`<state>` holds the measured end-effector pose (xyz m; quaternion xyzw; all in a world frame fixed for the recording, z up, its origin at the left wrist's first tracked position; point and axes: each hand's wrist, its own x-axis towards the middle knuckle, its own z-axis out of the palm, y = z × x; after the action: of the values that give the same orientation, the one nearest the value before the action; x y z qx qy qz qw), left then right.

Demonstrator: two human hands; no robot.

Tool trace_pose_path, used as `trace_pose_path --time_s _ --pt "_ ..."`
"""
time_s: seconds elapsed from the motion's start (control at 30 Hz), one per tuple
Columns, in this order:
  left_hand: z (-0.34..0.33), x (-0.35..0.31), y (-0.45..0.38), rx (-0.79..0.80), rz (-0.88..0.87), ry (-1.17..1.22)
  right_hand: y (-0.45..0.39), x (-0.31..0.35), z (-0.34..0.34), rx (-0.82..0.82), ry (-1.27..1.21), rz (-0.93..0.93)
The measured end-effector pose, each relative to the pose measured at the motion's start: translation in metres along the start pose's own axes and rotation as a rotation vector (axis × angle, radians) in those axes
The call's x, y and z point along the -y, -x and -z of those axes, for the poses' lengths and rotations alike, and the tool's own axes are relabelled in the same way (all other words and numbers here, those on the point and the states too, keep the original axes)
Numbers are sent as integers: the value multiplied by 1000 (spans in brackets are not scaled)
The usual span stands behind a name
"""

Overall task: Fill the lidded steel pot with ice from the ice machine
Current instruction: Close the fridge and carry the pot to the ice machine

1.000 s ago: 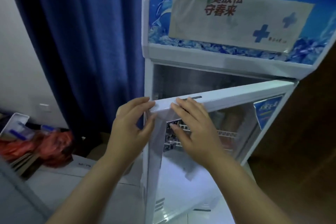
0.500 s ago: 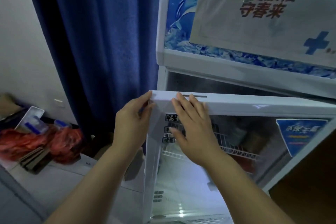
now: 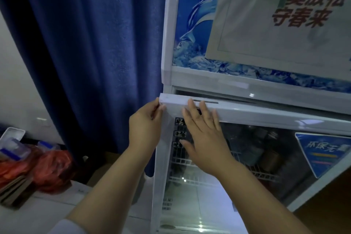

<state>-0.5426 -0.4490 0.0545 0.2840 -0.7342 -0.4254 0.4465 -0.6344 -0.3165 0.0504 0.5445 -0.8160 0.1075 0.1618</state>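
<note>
The left hand [image 3: 145,129] pinches the top left corner of the glass door [image 3: 247,157] of the ice machine [image 3: 190,78], its fingers [image 3: 158,109] curled onto the white door frame; the right hand [image 3: 204,138] lies flat against the front of the door just beside it, its fingers straight and spread, the tips reaching the door's top rail, grasping nothing; the door stands almost closed, a narrow gap showing between its top edge and the cabinet; behind the glass, white wire shelves [image 3: 190,163] and a few dim containers show, too dark to name; the lidded steel pot cannot be made out anywhere in view; a blue sticker [image 3: 322,152] sits on the right part of the glass; above the door, a blue ice-patterned panel carries a pale poster [image 3: 266,24] with red characters; a dark blue curtain [image 3: 85,53] hangs to the left of the machine; at lower left, red plastic bags [image 3: 49,169] and a clear box with blue clips [image 3: 13,144] lie on a white surface.
</note>
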Motion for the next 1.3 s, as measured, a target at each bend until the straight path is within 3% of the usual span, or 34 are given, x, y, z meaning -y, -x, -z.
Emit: trace_pose_path --time_s 0.7,1.0,1.3 --pt "-13 16 -45 82 40 91 -24 -12 -8 84 -47 -50" --pt "12 21 -12 211 90 -28 -14 -4 10 -146 -412 -97" --pt "59 15 60 144 168 -3 30 22 11 -61 -718 -226"
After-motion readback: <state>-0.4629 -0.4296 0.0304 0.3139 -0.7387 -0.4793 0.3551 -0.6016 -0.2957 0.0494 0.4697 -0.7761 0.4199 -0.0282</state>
